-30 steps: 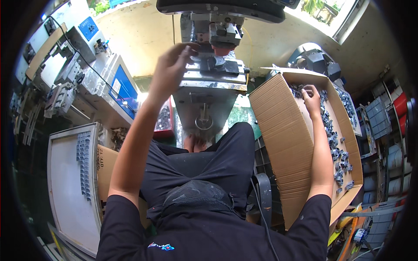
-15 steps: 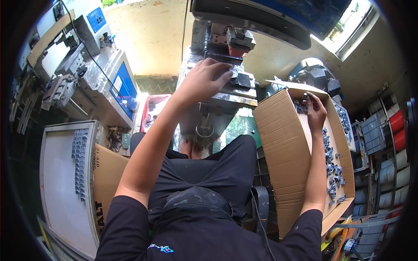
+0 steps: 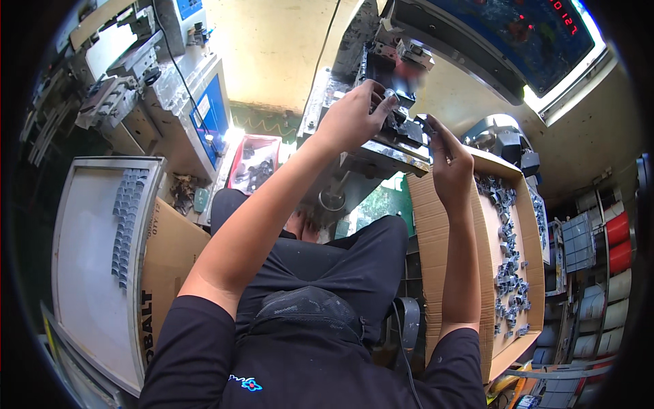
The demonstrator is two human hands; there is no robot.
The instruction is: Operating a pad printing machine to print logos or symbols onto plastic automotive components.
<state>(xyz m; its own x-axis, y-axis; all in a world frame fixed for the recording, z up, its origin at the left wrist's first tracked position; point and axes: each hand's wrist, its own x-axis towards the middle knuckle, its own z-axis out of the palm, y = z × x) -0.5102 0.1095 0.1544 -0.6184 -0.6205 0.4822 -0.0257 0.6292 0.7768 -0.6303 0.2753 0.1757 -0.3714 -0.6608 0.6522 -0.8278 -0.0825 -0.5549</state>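
My left hand [image 3: 354,117] is closed at the machine's fixture, thumb and fingers pinching a small shiny metal part [image 3: 390,94]. Beside those fingertips sits the dark clamping block [image 3: 409,132] on the machine bed [image 3: 381,154]. To the right of the block, my right hand [image 3: 452,163] holds a small dark metal part [image 3: 424,121] between its fingertips; its exact shape is hard to make out. Above the fixture hangs the machine's tool head [image 3: 413,58], blurred red at its lower end.
An open cardboard box [image 3: 436,273] with several small grey metal parts [image 3: 511,286] stands at my right. At left, a white tray [image 3: 88,252] bears a column of similar parts. A red bin [image 3: 255,144] lies beyond my knees. A blue display panel [image 3: 504,41] overhangs the machine.
My right hand has come out of the cardboard box to the fixture, carrying a small dark part. My left hand now pinches a shiny part just off the fixture. The view has turned rightward.
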